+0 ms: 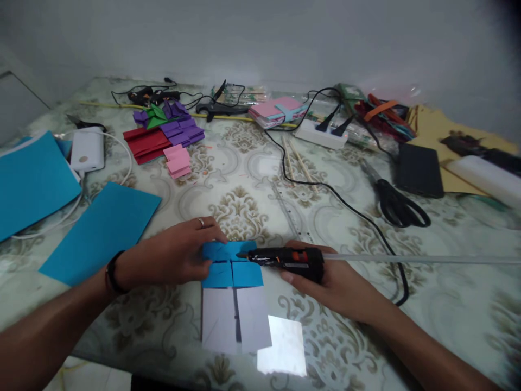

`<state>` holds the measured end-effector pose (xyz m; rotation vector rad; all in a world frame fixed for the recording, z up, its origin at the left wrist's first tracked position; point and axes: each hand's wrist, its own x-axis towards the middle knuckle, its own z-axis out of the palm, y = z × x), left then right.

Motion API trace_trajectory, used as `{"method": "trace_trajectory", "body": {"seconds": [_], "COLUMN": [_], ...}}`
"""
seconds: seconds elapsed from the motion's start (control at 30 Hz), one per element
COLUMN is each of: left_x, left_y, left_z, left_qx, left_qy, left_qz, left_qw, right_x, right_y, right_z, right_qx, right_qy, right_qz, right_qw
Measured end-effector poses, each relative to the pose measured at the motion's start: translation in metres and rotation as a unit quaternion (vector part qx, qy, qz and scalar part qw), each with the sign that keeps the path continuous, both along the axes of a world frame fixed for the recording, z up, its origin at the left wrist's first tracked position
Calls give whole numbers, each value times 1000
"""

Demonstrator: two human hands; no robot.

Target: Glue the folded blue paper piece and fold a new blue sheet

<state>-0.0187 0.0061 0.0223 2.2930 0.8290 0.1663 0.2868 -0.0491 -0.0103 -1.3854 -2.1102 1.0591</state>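
The folded paper [249, 276] lies flat on the patterned table cover [183, 331], in front of the person and between the two hands, with its blue part at the far end and its pale part at the near end. Its long axis goes from near to far, while the glue gun [299, 262] lies across this line, with its nozzle [243, 254] pointing to the person's left. The nozzle tip is over the far blue band, to the right of the left fingers and a little nearer to the person than the index tip; whether it touches the paper, one cannot tell. The left hand [171, 252] is the nearer one to the paper: its index finger reaches the far left corner and its thumb is at the left edge. These fingers are bent, with a modest gap between the two tips, but it is not clear if they pinch the paper or only rest on it. The right hand [340, 285] is closed around the body of the glue gun, to the right of the paper, and the long glue stick [366, 258] extends behind it to the right.
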Motion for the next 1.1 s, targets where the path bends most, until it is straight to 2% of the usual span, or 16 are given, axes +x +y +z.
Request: {"method": "trace_trajectory", "body": {"seconds": [0.13, 0.37, 1.1], "left_x": [-1, 3, 8], "left_y": [1, -3, -9], "left_z": [-7, -13, -19], "left_qx": [11, 24, 50], "left_qy": [-36, -67, -74], "left_qz": [29, 66, 58], "left_qw": [999, 995, 994], "right_x": [0, 1, 2], "right_y": [-1, -5, -9], "right_z": [0, 0, -8], "right_qx": [-2, 58, 81], "right_qy": [15, 11, -21], "right_qz": [-16, -27, -22], "right_qw": [1000, 998, 996]}}
